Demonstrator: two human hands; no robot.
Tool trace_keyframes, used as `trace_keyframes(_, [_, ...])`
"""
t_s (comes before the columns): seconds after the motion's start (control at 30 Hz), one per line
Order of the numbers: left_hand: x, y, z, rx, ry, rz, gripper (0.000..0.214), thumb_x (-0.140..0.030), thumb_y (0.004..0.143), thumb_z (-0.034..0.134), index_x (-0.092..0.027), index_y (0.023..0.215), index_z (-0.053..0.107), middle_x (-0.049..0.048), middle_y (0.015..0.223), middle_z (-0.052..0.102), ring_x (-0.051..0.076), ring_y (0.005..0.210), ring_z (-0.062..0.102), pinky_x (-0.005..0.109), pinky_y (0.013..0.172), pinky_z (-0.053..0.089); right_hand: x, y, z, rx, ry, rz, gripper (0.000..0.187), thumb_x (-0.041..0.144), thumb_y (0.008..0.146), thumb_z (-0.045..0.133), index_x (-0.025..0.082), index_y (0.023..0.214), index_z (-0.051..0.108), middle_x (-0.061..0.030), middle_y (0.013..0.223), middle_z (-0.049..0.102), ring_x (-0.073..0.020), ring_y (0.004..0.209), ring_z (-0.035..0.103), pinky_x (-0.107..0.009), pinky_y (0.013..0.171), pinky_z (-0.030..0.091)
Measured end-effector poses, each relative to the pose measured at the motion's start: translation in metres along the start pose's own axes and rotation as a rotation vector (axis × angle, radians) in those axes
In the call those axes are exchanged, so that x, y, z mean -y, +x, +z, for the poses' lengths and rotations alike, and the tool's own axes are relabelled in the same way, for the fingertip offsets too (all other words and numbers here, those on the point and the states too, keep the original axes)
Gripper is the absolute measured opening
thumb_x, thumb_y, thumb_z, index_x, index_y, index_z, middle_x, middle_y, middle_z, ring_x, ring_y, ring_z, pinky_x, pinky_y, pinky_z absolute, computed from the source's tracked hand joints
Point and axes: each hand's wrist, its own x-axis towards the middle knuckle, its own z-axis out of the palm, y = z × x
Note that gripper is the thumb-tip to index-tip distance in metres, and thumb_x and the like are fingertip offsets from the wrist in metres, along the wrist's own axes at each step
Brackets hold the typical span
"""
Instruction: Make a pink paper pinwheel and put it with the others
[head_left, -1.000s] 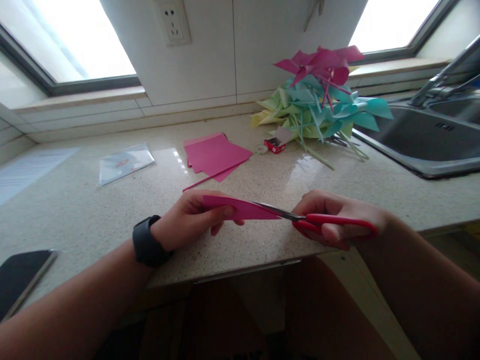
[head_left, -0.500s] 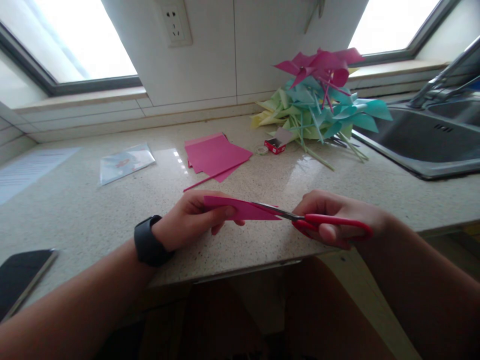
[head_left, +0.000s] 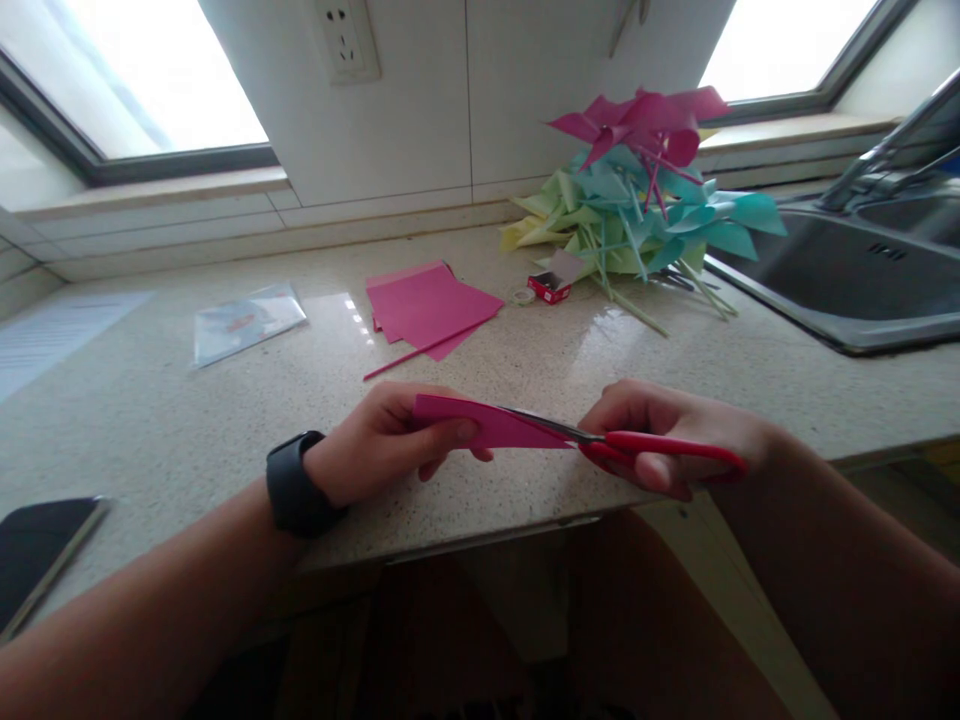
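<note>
My left hand [head_left: 382,445], with a black watch on its wrist, pinches a folded pink paper sheet [head_left: 495,424] over the front of the stone counter [head_left: 150,430]. My right hand [head_left: 667,430] is closed through the handles of red scissors [head_left: 637,447]. The scissor blades point left and are in the paper's right end. Both hands hover close above the counter edge.
A stack of pink sheets [head_left: 431,305] with a pink strip lies behind the hands. A pile of pink, teal and yellow paper pinwheels [head_left: 637,195] stands at the back right, with a small red box [head_left: 549,288] and tape roll before it. Sink [head_left: 862,270] at right; dark phone [head_left: 37,555] at left.
The scissor blades have slid a little further left into the pink paper. Both hands stay in nearly the same place.
</note>
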Motion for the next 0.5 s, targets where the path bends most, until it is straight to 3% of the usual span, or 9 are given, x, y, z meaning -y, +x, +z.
trace_keyframes(0.5, [-0.0042, 0.0022, 0.0028, 0.011, 0.028, 0.039, 0.017, -0.022, 0.093, 0.062, -0.013, 0.093, 0.077, 0.0045, 0.076, 0.075, 0.005, 0.047, 0.046, 0.014, 0.044, 0.042, 0.0015, -0.0001, 0.0006, 0.004, -0.053, 0.011, 0.056, 0.064, 0.068, 0.080, 0.015, 0.063, 0.054, 0.0073, 0.046, 0.045, -0.0035, 0.037, 0.032, -0.017, 0.032, 0.018])
